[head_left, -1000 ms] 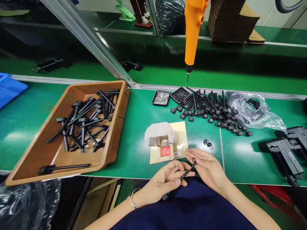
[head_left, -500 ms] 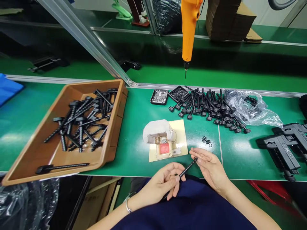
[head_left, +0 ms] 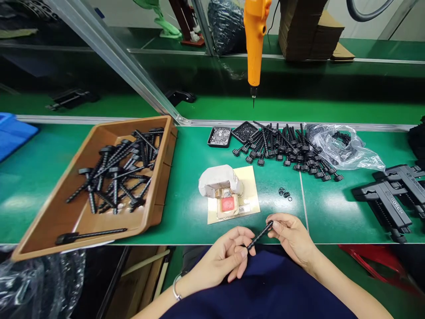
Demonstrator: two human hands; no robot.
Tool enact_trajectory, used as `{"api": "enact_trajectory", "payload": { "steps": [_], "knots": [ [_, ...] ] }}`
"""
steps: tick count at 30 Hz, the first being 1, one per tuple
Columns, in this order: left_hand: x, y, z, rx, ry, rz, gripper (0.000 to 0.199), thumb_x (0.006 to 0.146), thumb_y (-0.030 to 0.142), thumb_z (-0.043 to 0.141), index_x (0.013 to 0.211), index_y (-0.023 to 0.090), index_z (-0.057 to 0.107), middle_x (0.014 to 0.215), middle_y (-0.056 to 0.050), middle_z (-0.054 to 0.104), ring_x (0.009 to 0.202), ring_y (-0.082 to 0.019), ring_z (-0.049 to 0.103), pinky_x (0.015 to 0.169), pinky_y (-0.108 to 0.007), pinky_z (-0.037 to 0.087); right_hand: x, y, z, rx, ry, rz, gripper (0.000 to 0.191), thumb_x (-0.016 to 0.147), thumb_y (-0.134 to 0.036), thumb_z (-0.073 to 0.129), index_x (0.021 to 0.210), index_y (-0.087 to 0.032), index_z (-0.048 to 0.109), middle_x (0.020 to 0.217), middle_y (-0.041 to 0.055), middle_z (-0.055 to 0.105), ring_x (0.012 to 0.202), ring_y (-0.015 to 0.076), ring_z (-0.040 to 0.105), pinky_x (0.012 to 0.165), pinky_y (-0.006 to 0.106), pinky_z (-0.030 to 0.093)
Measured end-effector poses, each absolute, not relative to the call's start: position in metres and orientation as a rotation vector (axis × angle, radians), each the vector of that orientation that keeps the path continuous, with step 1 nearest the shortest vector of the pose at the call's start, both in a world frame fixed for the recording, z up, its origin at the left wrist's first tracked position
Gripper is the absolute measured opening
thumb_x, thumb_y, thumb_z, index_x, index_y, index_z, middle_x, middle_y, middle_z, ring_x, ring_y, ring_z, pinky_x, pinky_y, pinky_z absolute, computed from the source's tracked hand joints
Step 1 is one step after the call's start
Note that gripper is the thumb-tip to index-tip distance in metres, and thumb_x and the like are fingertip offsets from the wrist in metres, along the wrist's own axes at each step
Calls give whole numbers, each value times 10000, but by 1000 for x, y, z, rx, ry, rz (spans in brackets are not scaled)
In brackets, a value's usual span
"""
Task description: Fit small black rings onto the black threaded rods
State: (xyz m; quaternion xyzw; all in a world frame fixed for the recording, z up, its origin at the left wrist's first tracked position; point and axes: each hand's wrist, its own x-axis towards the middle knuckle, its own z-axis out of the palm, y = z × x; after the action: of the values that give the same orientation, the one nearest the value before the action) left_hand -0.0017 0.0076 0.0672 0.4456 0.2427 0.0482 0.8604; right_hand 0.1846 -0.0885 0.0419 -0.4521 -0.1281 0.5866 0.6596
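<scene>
The near end of the slim black threaded rod (head_left: 260, 235) disappears inside the left hand (head_left: 230, 254), and the right hand (head_left: 290, 239) partly covers its far end, where details are too small to tell. The orange electric screwdriver (head_left: 254, 48) is cut off by the top edge, and one dark grey BOSCH-marked tool (head_left: 408, 175) by the right edge. What shows of the rod is thin and ridged with a light sheen, tilted up toward the right. It is held in the air between both hands, by the front edge of the green surface (head_left: 186, 204). The left grip is clamped on it; the right grip pinches its far end. Small black rings (head_left: 284, 193) lie beyond the right hand
</scene>
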Motion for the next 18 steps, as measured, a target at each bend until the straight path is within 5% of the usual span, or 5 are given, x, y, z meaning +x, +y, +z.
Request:
{"api": "enact_trajectory", "payload": {
  "steps": [3,10,18],
  "knots": [
    [-3,7,68,940,506,97,285,898,372,667,1109,215,556,879,-27,607,453,-26,476,348,-107,320,186,-91,44,-1096,-404,1265,192,759,-379,805,844,-207,789,726,37,709,635,142,667,647,268,582],
    [-6,5,65,947,468,102,255,923,343,639,1123,219,544,905,-35,608,473,-21,474,366,-100,295,200,-97,57,-1246,-695,1087,37,776,-241,773,785,-244,809,812,68,728,735,185,671,694,305,565],
    [-5,6,70,887,416,1,322,886,353,690,1136,208,548,892,-48,627,500,-31,427,437,-143,296,222,-97,61,-1052,-776,1458,139,671,-246,848,801,-258,803,754,15,674,570,116,628,555,238,532]
  ]
}}
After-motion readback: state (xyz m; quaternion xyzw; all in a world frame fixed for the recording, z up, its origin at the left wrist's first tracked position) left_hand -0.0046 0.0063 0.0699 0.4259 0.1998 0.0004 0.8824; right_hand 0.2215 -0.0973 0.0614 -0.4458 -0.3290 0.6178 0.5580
